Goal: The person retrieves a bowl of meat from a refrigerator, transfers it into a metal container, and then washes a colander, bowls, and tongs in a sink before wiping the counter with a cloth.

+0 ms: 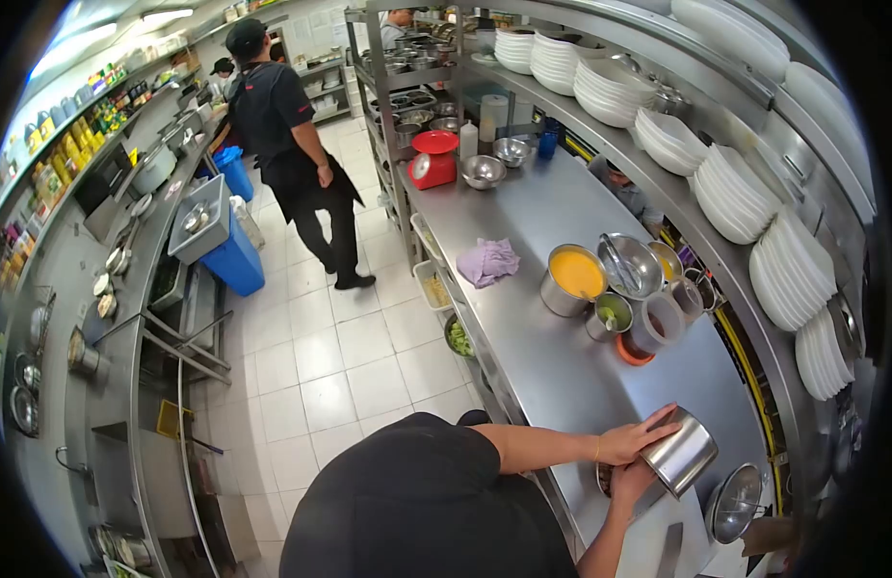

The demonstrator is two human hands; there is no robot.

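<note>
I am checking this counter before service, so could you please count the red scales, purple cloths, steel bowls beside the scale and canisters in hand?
Red scale: 1
Purple cloth: 1
Steel bowls beside the scale: 2
Steel canister, between left hand and right hand: 1
Total: 5

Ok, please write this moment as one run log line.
left hand: holds top of tilted round steel pot | right hand: grips pot from below | place: above steel counter
</note>
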